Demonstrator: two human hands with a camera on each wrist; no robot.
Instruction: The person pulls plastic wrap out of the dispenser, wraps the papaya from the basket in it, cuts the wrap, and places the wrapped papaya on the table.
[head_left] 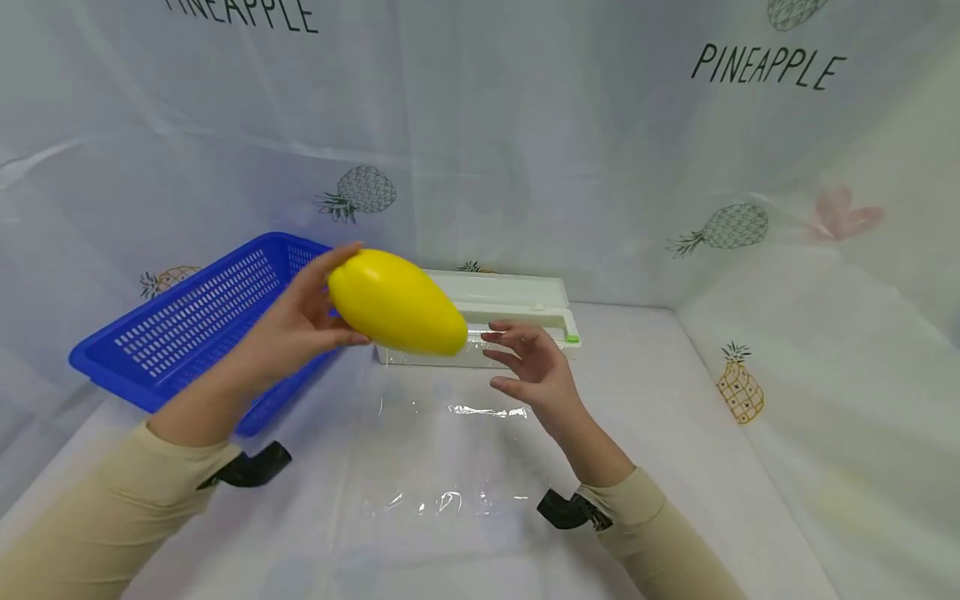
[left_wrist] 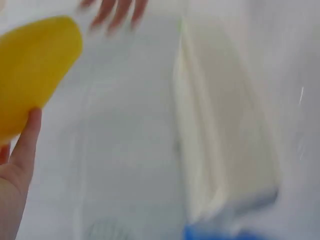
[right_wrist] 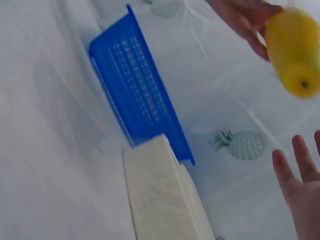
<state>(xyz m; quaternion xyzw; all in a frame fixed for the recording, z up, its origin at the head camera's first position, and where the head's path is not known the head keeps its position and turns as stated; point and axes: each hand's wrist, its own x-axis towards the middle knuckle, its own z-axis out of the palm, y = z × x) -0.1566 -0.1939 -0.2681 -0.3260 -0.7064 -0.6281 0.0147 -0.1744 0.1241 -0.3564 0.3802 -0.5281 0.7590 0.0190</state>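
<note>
My left hand (head_left: 296,325) grips a smooth yellow mango-like fruit (head_left: 397,302) by its blunt end and holds it up above the table. Its narrower end points to my right hand (head_left: 538,371), which hovers a short way off with fingers spread and relaxed, touching nothing. Below both hands a sheet of clear plastic film (head_left: 487,412) lies on the table, reaching from the front of a white cling film dispenser (head_left: 510,292) whose lid is raised. In the right wrist view the fruit (right_wrist: 295,50) shows a small dark spot on its end.
A blue plastic basket (head_left: 123,342) with slotted walls stands at the left, close to the dispenser. Behind everything hangs a pale cloth (head_left: 525,167) printed with pineapples. A white cover (head_left: 660,400) lies over the table.
</note>
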